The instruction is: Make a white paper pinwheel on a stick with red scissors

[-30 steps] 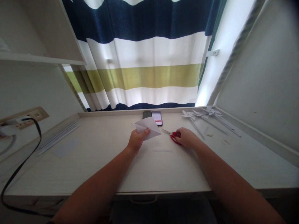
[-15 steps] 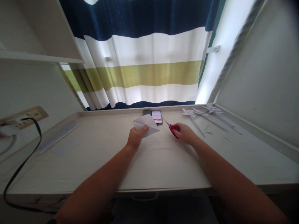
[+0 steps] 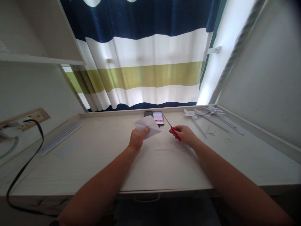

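Observation:
My left hand (image 3: 138, 137) pinches a creased white sheet of paper (image 3: 150, 125) by its near edge, thumb on top, above the desk. To its right, my right hand (image 3: 184, 134) grips red-handled scissors (image 3: 175, 132). Their blades point up and away to the left, toward the phone, and look closed. The blades and the paper are apart. A thin white paper strip (image 3: 164, 150) lies on the desk just below both hands.
Behind the paper lie a phone (image 3: 158, 118) with a lit screen and a dark object. Several paper pinwheels (image 3: 191, 114) on sticks lie at the right, near small scraps (image 3: 211, 133). Rolled paper sticks (image 3: 61, 138) rest at left. A black cable (image 3: 25, 166) hangs from the wall socket.
The scissors have turned a little in my right hand, and their handles now look narrower. My left hand holds the paper almost still.

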{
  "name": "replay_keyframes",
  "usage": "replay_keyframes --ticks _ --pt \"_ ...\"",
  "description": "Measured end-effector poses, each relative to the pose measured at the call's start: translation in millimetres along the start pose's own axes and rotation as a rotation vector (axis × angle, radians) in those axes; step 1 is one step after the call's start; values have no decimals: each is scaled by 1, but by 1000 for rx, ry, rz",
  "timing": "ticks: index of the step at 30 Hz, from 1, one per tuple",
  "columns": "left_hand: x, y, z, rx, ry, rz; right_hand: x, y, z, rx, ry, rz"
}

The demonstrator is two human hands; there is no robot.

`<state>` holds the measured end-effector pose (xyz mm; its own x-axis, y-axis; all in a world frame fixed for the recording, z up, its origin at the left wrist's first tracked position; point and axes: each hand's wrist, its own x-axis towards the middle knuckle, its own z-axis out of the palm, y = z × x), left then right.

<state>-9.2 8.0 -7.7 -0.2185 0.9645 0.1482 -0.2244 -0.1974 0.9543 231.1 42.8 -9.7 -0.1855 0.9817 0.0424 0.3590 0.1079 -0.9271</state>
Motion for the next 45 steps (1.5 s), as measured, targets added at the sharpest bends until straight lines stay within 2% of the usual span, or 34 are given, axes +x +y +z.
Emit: replay_keyframes --ticks 6,13,30,40,45 --pt "0 0 -1 11 6 13 -5 -4 -2 30 -105 46" --pt "-1 2 -1 -1 3 29 -17 -17 4 129 -261 14" --pt "-5 13 2 -19 32 73 -18 -19 0 -35 -273 -63" --pt "-7 20 0 -32 -16 134 -17 -16 -11 -90 -410 -58" --pt "-8 19 0 -41 -27 144 -21 -20 -15 -67 -534 -52"
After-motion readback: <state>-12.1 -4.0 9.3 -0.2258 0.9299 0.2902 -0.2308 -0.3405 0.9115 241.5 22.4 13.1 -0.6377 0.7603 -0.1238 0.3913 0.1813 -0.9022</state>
